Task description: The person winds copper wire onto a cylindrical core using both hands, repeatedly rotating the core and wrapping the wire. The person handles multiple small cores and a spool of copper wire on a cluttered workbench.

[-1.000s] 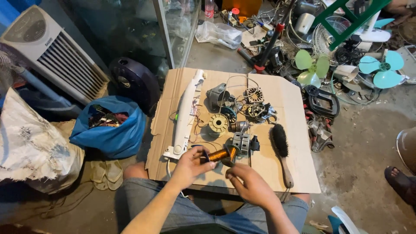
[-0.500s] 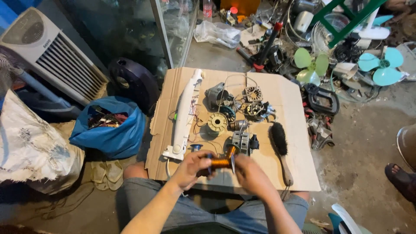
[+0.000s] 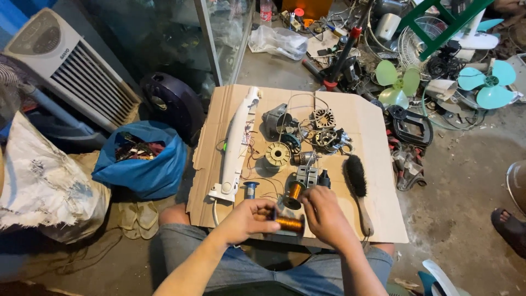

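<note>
My left hand point(image 3: 247, 219) and my right hand point(image 3: 324, 215) hold a small spool of copper wire point(image 3: 289, 223) between them, lying sideways, one hand at each end. They hover over the near edge of a cardboard sheet point(image 3: 378, 186) that rests on my knees. Just beyond my fingers, a second copper spool point(image 3: 296, 193) stands beside a small metal part point(image 3: 308, 175). Farther out lie a pale yellow reel point(image 3: 277, 155), motor stators point(image 3: 323, 118) and a grey motor housing point(image 3: 275, 119).
A long white plastic casing point(image 3: 236, 145) lies along the cardboard's left side and a dark brush point(image 3: 357, 181) along its right. A blue bag point(image 3: 143, 164), a white air cooler point(image 3: 66, 66), fan blades point(image 3: 399, 82) and another person's sandalled foot point(image 3: 509, 227) surround the sheet.
The spool and both hands have drawn back toward me, off the parts cluster. My right hand has come up from my lap onto the spool's right end.
</note>
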